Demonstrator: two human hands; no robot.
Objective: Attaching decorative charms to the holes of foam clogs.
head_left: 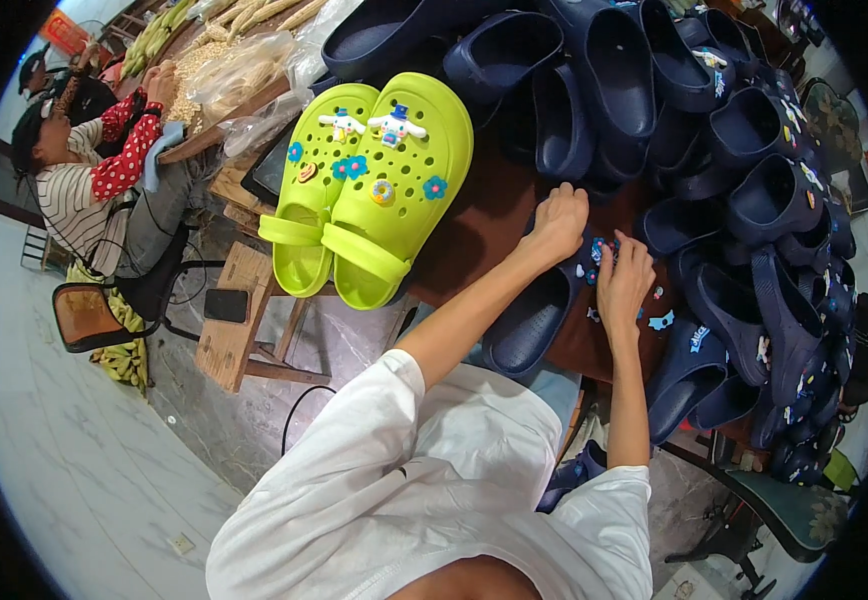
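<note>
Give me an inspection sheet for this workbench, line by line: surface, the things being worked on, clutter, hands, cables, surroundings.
Surface: dark brown table, mostly covered with shoes.
Job's things: navy clog lying under both hands, small coloured charms at its toe; more loose charms on the table beside it.
Clutter: heap of navy clogs across the back and right; a lime green pair with charms fitted; clear plastic bags.
Hands: left hand curled on the clog's toe; right hand pressing at the charms with its fingertips.
Cables: one black cable on the floor.
Surroundings: pale tiled floor; another person seated at a wooden bench with corn cobs.
</note>
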